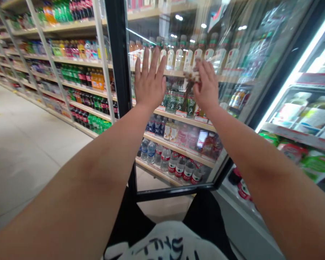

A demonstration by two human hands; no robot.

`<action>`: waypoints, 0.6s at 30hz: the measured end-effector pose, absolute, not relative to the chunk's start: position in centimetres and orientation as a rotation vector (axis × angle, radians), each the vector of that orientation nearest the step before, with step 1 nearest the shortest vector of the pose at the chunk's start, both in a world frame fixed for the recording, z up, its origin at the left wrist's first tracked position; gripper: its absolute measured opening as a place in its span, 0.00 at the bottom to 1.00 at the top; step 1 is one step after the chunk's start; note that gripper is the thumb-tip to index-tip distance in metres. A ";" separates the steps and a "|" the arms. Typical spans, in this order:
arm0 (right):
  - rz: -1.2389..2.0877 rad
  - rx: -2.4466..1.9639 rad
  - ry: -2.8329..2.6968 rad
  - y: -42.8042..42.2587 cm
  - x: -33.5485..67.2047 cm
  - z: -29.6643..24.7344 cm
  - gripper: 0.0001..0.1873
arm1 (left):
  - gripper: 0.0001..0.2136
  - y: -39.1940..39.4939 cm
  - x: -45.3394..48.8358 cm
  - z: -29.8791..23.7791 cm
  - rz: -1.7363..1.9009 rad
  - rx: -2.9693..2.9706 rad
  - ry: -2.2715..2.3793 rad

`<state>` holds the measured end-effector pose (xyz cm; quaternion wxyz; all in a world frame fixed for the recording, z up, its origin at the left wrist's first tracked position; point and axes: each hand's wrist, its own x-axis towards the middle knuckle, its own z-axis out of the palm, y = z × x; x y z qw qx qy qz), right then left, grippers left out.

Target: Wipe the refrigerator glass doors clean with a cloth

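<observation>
In the head view, my left hand (150, 79) lies flat against the glass door (176, 173), fingers spread and nothing in it. On the same pane, to the right, my right hand (206, 85) presses a crumpled brown and whitish cloth (190, 77) to the glass. The fingers of that hand are slightly blurred and lie together, covering part of the cloth. A black frame (119, 54) borders the door, which stands swung out from the cooler. Bottles on shelves show through the pane, mixed with reflections.
At right is the lit cooler interior (308, 79) with bottles and green-and-red packs on its shelves. Long drink shelves (81, 61) run along the left beside a pale tiled floor (29, 144). My dark-clothed legs are below the door.
</observation>
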<state>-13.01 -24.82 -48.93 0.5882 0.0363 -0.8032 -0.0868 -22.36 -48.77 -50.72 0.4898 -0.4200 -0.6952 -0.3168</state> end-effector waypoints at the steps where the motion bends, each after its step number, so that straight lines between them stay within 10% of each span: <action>1: -0.135 0.001 -1.801 -22.8 -12.5 -48.8 0.37 | 0.33 -48.7 -22.4 -50.7 -0.781 -1.029 -1.684; 9: 0.281 -0.681 -1.442 -16.5 -11.0 -50.2 0.39 | 0.39 -48.2 -23.0 -50.8 -0.788 -1.036 -1.662; 18: -0.364 0.176 -1.947 -29.9 -14.8 -55.8 0.38 | 0.46 -48.9 -22.2 -50.7 -0.730 -1.024 -1.705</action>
